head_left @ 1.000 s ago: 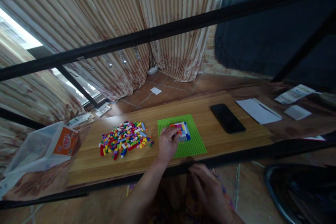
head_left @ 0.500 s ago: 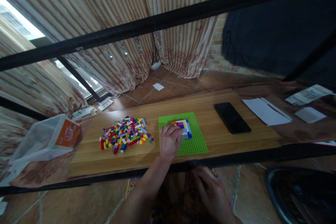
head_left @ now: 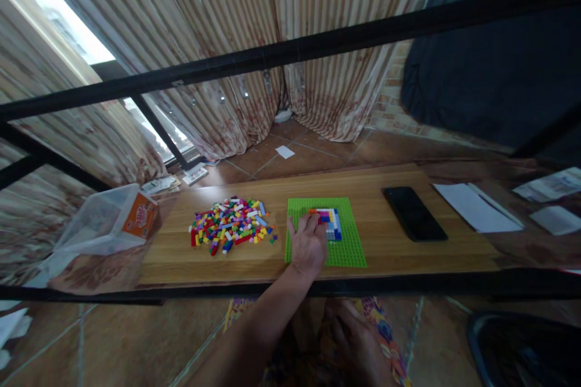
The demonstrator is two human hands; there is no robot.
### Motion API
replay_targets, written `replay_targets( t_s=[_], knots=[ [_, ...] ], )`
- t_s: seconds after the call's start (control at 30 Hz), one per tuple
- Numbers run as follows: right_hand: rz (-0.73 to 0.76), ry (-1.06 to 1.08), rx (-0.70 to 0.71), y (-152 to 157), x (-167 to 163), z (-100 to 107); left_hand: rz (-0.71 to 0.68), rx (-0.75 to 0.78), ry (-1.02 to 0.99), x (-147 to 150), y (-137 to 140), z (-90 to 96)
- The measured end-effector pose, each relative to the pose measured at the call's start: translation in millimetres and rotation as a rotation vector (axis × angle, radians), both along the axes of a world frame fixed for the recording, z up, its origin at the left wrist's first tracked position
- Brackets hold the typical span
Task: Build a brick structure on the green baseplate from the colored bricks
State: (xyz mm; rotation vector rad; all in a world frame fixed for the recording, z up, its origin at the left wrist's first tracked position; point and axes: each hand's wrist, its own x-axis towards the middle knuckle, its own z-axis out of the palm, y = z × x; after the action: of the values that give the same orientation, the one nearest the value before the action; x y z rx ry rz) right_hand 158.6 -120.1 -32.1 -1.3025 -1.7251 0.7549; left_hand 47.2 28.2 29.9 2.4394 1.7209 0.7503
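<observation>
My left hand reaches over a green studded baseplate, its fingertips down at a flat patch of toy bricks. The little finger stands off to the left, while the other fingertips and thumb are bunched at the patch's left side. Whatever they pinch is hidden behind the hand. White, blue, orange, pink and yellow bricks show in the patch. Below the table edge, my right hand rests dimly on my lap, its fingers in shadow. Left of the baseplate spreads a loose pile of coloured toy bricks.
On the wooden table, a black phone lies right of the baseplate. White papers sit farther right. A clear plastic box with an orange label stands at the left. A black bar crosses beyond the table.
The view has shifted, so the table appears farther right. My left hand stays over the brick patch, its little finger now spread away. My right hand remains on my lap.
</observation>
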Motion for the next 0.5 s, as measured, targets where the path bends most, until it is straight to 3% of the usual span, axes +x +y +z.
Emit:
replay_targets(
  t_s=[0.3, 0.4, 0.5],
  knots=[
    [-0.015, -0.093, 0.049, -5, 5, -4, 0.005, -0.051, -0.031, -9, -8, 22.0],
    [-0.024, -0.112, 0.076, -5, 3, -8, 0.000, 0.027, -0.155, -30, -24, 47.3],
    [-0.017, -0.136, 0.109, -5, 2, -12, 0.061, 0.187, -0.390, -64, -52, 86.7]
  ],
)
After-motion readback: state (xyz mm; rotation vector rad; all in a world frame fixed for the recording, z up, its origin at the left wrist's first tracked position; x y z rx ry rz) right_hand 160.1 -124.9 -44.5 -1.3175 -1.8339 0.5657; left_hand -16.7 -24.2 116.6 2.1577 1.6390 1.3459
